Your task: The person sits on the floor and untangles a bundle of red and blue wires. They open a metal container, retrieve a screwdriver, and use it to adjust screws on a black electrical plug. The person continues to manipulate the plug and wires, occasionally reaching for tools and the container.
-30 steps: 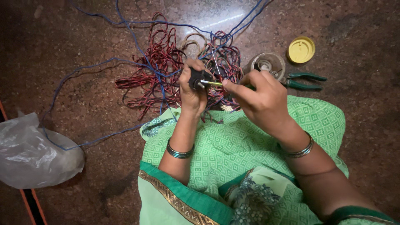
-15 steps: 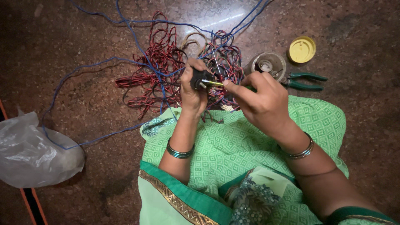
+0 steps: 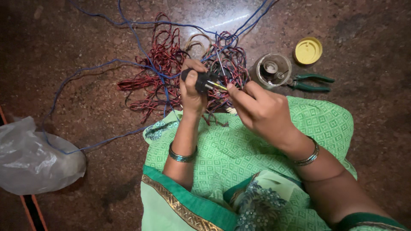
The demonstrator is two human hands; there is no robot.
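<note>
Crumpled clear plastic bag [image 3: 36, 160] on floor at left; round open jar [image 3: 270, 69] beside yellow lid [image 3: 308, 50]

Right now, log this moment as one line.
left hand: grips black part | right hand: applies yellow tool to it | wires, pliers on floor

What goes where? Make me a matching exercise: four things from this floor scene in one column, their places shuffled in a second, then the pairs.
Things
1. round yellow plastic lid
2. green-handled metal pliers
3. crumpled clear plastic bag
4. small black plastic part

Places
A. far left on the floor
B. gripped in the left hand
C. top right, beyond the jar
D. just right of the clear round jar

Pairs: 1-C, 2-D, 3-A, 4-B
</note>
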